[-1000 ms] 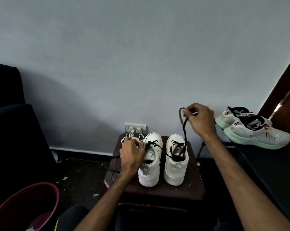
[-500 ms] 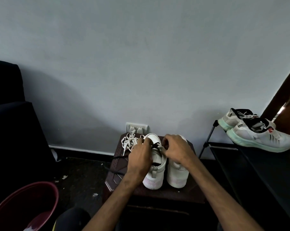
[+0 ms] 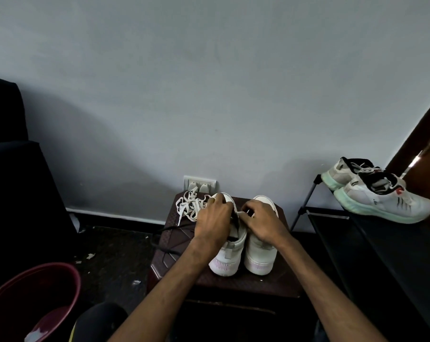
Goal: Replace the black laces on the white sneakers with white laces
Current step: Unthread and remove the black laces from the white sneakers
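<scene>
**Q:** Head view, both hands on the pair: which step is shown?

**A:** Unlacing, by the look of it. The left hand [image 3: 212, 220] curls over the upper of the left sneaker [image 3: 227, 259] and steadies it. The right hand [image 3: 261, 224] pinches the black lace [image 3: 170, 228] at that shoe's throat. Which eyelet it is working cannot be told. A slack length of the lace trails left off the stool [image 3: 233, 285].

**Q:** And the right sneaker [image 3: 261, 256]?

**A:** It stands just beside its partner, heels near, toes far. Its lacing is hidden under the right hand.

**Q:** What does the next move call for?

**A:** Probably drawing the lace free through the remaining eyelets while the shoe is held down. The white laces [image 3: 189, 207] lie in a tangled heap at the stool's far left corner and would need separating before threading.

**Q:** Setting?

**A:** The stool is dark brown moulded plastic and stands against a pale grey wall [image 3: 209, 95], with a wall socket [image 3: 199, 185] just behind it. The floor [image 3: 110, 255] is dark and speckled with debris. A red bucket [image 3: 36, 285] sits near left. At right, a black shoe rack [image 3: 357, 243] carries grey running shoes [image 3: 381, 201] with mint soles.
</scene>
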A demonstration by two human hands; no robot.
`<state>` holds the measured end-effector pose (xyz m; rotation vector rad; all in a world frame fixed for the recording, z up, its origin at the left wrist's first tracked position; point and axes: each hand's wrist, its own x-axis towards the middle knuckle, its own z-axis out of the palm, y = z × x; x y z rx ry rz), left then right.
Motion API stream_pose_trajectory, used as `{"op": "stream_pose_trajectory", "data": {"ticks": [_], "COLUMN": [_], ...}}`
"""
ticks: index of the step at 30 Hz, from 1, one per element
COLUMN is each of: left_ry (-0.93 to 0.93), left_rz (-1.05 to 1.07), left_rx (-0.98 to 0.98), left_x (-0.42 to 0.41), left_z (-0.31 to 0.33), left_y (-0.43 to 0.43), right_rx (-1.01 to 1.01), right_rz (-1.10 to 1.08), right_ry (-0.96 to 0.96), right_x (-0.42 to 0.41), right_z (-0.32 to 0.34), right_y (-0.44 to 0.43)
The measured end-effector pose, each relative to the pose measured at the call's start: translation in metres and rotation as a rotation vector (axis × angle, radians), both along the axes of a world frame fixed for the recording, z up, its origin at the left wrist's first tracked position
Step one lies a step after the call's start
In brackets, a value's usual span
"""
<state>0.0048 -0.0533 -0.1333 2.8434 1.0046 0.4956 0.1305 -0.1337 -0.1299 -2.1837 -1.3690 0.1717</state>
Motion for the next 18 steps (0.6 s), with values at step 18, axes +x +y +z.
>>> {"op": "stream_pose_trajectory", "data": {"ticks": [18], "left_ry": [-0.077], "left_rz": [0.11], "left_rx": [0.029], "left_x": [0.008], "left_z": [-0.01], "left_y": [-0.004], "right_rx": [0.141], "right_rz": [-0.089], "right_ry": [-0.02], "right_x": [-0.002], "right_z": [-0.013], "right_y": [0.0]}}
